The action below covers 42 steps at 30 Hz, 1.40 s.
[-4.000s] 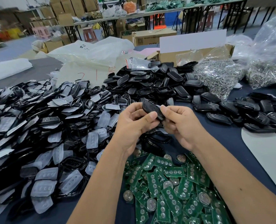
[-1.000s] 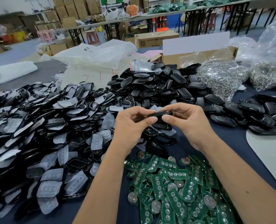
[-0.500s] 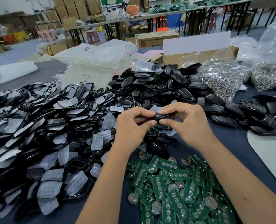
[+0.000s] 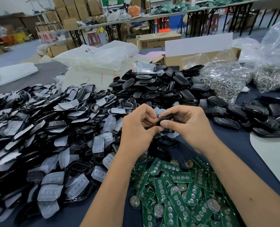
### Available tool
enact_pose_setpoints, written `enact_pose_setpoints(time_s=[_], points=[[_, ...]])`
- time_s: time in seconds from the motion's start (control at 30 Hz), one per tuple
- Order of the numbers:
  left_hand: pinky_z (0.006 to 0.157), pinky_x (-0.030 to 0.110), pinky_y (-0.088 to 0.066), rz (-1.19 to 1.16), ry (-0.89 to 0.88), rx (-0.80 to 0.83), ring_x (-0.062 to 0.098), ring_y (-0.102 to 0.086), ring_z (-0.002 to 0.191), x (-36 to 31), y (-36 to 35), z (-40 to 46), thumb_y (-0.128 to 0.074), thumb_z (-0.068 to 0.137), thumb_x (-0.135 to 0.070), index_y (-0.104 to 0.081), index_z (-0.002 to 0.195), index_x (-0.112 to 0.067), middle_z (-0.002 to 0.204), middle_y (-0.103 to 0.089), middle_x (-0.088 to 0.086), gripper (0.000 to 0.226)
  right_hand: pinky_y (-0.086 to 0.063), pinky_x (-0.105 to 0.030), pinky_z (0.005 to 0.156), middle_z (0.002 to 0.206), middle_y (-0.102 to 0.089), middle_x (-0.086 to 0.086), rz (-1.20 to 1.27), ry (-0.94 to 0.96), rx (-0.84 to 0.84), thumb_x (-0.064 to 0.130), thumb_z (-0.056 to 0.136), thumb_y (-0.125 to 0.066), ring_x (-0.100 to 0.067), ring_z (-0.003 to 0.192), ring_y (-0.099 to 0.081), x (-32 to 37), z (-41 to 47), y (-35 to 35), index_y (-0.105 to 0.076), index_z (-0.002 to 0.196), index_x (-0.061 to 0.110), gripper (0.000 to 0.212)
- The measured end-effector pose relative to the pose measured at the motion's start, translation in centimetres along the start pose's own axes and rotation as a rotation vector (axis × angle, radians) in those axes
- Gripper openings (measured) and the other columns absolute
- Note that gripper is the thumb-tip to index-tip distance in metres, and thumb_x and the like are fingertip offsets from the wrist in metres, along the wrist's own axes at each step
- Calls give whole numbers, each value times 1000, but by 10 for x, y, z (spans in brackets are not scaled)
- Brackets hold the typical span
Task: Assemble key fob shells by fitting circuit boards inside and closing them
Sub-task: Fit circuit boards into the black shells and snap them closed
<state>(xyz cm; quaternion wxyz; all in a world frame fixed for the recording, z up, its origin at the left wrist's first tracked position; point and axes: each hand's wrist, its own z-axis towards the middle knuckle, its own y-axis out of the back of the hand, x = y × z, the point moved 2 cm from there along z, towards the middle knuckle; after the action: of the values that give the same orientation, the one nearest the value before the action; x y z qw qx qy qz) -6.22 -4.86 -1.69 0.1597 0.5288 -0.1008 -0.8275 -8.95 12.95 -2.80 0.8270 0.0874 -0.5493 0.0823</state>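
**Clerk:** Warehouse floor, rear: stacked cartons, folding tables, red stools. Foreground item one, dark blue table (image 4: 231,141), loaded edge to edge.

**Checker:** Stock on it?

**Clerk:** Left, front shells with clear button pads (image 4: 50,131), loose heap. Centre rear, black back shells (image 4: 160,86), heaped. Right, closed black fobs (image 4: 259,115), laid apart, probably the finished lot. Nearest the person, green circuit boards (image 4: 177,190) with coin cells, within easy reach. Behind, bags of metal rings (image 4: 224,79) and a cardboard box (image 4: 201,56).

**Checker:** Item in hand?

**Clerk:** One black key fob shell (image 4: 166,117), held above the table, between the shell heaps and the boards. Left hand (image 4: 139,128) grips its near end, thumb and fingers curled about it. Right hand (image 4: 190,123) pinches the other end, thumb below, fingers over the top.

**Checker:** Why both ends?

**Clerk:** By my reading, to squeeze the two halves shut along the seam. Board inside: hidden, cannot confirm.

**Checker:** Seam closed?

**Clerk:** Fingers cover it; cannot tell
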Motion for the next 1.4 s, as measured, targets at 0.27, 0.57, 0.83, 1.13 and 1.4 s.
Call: enact_pose_setpoints(time_s=[0.27, 0.57, 0.83, 1.13, 1.4], points=[[73, 25, -58, -311, 181, 25, 11, -71, 75, 4, -2, 1, -84, 80, 1, -64, 102, -18, 74, -71, -6, 36, -59, -30, 84, 103, -79, -7, 73, -16, -71, 4, 90, -78, -25, 94, -73, -1, 1, 1, -77, 114, 19, 28], [82, 36, -62, -758, 429, 19, 31, -75, 96, 5, -9, -2, -77, 81, 13, -65, 104, -3, 101, -72, 19, 30, -35, -23, 44, 59, -47, -4, 131, -220, -73, 45, 91, -69, -13, 52, -40, -12, 1, -8, -82, 94, 14, 34], [80, 32, -62, -765, 414, 68, 28, -75, 92, 3, -12, -2, -75, 80, 14, -62, 106, 7, 99, -72, 20, 30, -22, -17, 42, 51, -37, -1, 203, -257, -86, 43, 83, -77, -12, 41, -24, -10, 0, -7, -73, 67, 17, 30], [75, 32, -63, -742, 434, 45, 27, -76, 86, 5, -13, -4, -77, 80, 12, -63, 101, 5, 95, -70, 20, 26, -23, -20, 43, 51, -40, -4, 205, -261, -94, 41, 90, -73, -10, 39, -26, -12, -1, -9, -62, 67, 4, 45], [73, 30, -63, -755, 449, 28, 25, -77, 85, 4, -17, -5, -77, 80, 10, -63, 103, 8, 91, -73, 15, 27, -24, -18, 42, 51, -40, -6, 167, -261, -121, 30, 98, -71, -10, 38, -27, -14, 1, -7, -56, 69, -5, 48]])
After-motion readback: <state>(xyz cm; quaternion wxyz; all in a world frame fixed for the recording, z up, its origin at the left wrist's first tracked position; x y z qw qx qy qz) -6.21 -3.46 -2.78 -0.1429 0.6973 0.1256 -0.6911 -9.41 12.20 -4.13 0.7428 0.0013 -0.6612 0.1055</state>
